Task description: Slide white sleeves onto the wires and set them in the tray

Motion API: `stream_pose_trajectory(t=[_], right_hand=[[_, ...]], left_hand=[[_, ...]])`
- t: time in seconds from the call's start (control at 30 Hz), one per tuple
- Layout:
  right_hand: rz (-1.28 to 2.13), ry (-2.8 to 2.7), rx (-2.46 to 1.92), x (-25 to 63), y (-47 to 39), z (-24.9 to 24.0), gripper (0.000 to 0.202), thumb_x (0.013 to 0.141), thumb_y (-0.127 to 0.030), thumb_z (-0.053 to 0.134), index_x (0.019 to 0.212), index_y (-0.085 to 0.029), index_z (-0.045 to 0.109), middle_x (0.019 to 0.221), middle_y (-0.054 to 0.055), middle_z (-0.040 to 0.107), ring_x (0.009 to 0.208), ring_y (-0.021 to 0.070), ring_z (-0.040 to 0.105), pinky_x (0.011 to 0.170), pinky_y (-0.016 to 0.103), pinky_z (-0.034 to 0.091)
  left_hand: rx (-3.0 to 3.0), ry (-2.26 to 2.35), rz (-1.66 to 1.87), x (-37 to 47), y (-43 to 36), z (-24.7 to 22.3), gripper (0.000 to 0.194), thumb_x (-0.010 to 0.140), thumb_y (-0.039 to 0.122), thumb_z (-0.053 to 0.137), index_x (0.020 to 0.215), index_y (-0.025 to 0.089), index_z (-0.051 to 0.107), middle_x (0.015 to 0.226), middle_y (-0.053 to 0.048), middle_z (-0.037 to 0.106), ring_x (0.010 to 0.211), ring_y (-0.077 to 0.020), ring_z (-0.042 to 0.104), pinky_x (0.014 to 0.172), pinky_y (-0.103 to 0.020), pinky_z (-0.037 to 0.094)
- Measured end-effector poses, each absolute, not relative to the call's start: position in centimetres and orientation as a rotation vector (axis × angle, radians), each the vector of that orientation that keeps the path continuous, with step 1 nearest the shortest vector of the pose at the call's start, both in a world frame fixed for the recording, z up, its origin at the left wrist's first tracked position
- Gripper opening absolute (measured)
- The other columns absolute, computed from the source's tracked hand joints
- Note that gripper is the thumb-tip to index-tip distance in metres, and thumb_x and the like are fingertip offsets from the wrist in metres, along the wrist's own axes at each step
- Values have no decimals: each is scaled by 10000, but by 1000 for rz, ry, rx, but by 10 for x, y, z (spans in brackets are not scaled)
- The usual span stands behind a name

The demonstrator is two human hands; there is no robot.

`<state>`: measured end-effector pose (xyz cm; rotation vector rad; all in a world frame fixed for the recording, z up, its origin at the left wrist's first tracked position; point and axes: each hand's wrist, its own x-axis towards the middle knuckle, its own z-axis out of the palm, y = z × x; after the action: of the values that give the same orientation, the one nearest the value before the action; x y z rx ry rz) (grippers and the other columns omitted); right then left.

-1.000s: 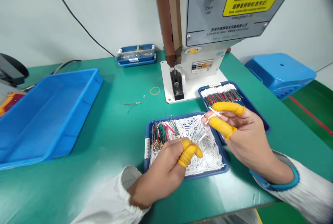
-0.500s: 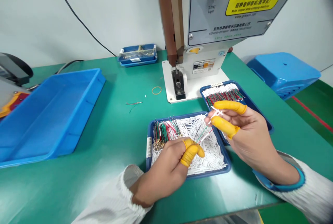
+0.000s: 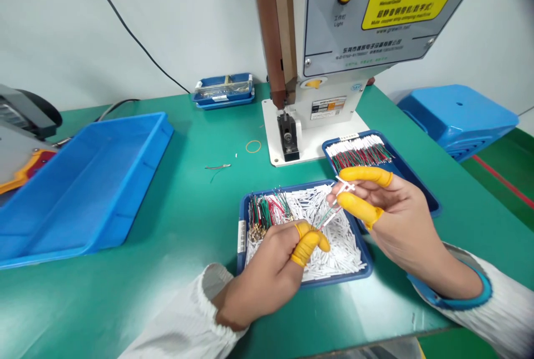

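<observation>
My left hand (image 3: 275, 270), with yellow finger covers, pinches thin colored wires (image 3: 323, 218) over the near tray. On one of the wires sits a white sleeve (image 3: 332, 215). Just to the right, my right hand (image 3: 387, 208) holds several small white sleeves (image 3: 345, 185) between thumb and fingers, at the upper ends of the wires. Below both hands is a blue tray (image 3: 304, 283) with many loose white sleeves and a bundle of red, green and black wires with brass-colored ends. Behind my right hand, a second blue tray (image 3: 411, 175) holds rows of sleeved wires.
A crimping machine (image 3: 334, 86) stands behind the trays. At left are a large blue bin (image 3: 120, 197) and part of another machine (image 3: 20, 153). A rubber band (image 3: 253, 146) and a loose wire piece (image 3: 219, 167) lie mid-table; a blue stool (image 3: 459, 114) stands right.
The view has shifted slightly. The white sleeve on the wire has moved up toward my right fingers, and my right hand is slightly nearer my left hand.
</observation>
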<state>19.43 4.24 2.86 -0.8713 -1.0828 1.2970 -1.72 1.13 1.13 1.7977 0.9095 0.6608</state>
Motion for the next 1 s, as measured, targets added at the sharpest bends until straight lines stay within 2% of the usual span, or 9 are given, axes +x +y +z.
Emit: stream_pose_trajectory(t=[0.2, 0.43, 0.6, 0.77, 1.0], right_hand=[[1230, -1079, -869, 196, 43, 30, 293, 839, -141, 827, 1070, -315, 783, 953, -2, 807, 884, 191, 796, 850, 282, 673], [1209, -1125, -909, 196, 41, 31, 314, 820, -180, 853, 1085, -331, 775, 971, 8, 814, 906, 220, 800, 835, 319, 690], [1214, -1152, -903, 195, 41, 31, 335, 809, -131, 852, 1068, -332, 785, 945, -2, 818, 882, 204, 805, 816, 273, 690], [1258, -1168, -907, 193, 39, 35, 333, 836, -84, 818, 1073, -316, 793, 1003, -19, 829, 928, 161, 804, 859, 177, 658], [1270, -1146, -894, 191, 39, 39, 250, 876, -94, 786, 1039, -282, 803, 1018, -5, 827, 976, 163, 795, 904, 171, 640]], left_hand=[[1807, 869, 688, -17, 13, 11, 229, 982, 104, 467, 1049, 149, 681, 914, -34, 655, 811, -132, 559, 739, -252, 394], [1814, 849, 691, -16, 14, 14, 251, 1057, 201, 438, 1032, 161, 684, 918, -24, 674, 786, -109, 568, 754, -234, 408], [1827, 829, 722, -16, 13, 15, 257, 1055, 190, 428, 984, 168, 674, 908, -21, 669, 774, -106, 562, 748, -230, 405], [1832, 835, 748, -16, 12, 14, 230, 1047, 161, 439, 999, 169, 664, 898, -12, 661, 784, -98, 561, 734, -212, 404], [1812, 864, 721, -15, 13, 15, 260, 1065, 210, 444, 1012, 171, 695, 939, -17, 683, 821, -102, 579, 790, -224, 414]])
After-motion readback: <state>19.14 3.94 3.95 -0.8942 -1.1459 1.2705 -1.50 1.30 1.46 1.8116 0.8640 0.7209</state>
